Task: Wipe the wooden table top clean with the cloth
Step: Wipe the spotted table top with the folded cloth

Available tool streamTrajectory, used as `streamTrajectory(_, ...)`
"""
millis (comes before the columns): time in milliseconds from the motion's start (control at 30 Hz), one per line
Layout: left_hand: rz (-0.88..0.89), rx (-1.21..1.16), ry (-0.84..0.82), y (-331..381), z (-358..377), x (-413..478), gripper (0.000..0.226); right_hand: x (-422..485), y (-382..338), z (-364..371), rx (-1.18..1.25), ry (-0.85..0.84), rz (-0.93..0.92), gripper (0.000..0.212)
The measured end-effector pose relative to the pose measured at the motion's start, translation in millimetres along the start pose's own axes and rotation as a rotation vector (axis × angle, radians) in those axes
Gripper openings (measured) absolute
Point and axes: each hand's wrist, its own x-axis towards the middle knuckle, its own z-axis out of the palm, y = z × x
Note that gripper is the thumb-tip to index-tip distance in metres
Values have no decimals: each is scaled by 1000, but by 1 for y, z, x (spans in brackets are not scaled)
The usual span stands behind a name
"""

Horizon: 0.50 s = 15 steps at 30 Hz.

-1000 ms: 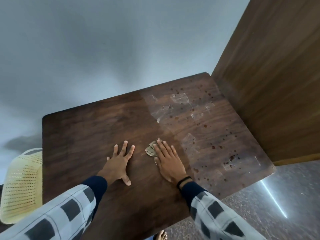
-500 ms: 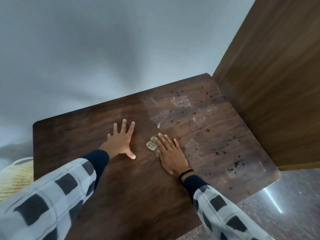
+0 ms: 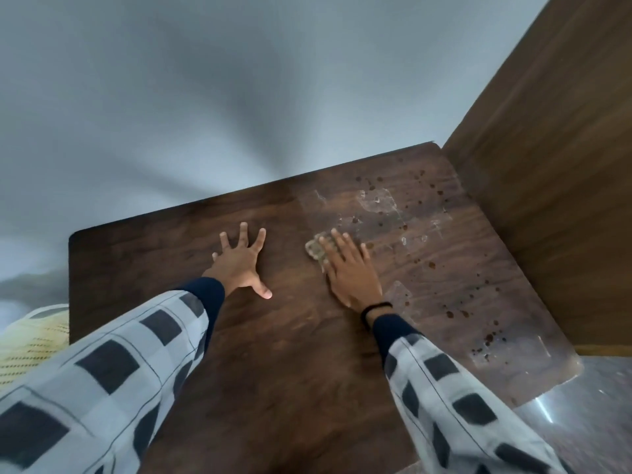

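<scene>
Pressed cloth (image 3: 314, 250) flat under the straight-fingered right hand (image 3: 349, 272) beside the stains (image 3: 431, 265), likely braced by the left hand (image 3: 239, 265) splayed wide on the counter (image 3: 273, 357).

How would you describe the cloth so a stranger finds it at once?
Start at the dark wooden table. Near its middle the right hand lies flat. The cloth is the small beige wad under its fingers, the only loose thing on the wood.
</scene>
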Motion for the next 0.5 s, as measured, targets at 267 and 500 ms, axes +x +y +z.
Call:
streamTrajectory(267, 6, -1, 7, -1, 2, 3, 152, -12, -29, 14, 13, -8, -129, 55)
streamTrajectory(500, -1, -10, 20, -2, 3, 3, 151, 62, -18, -16, 49, 72, 175, 55)
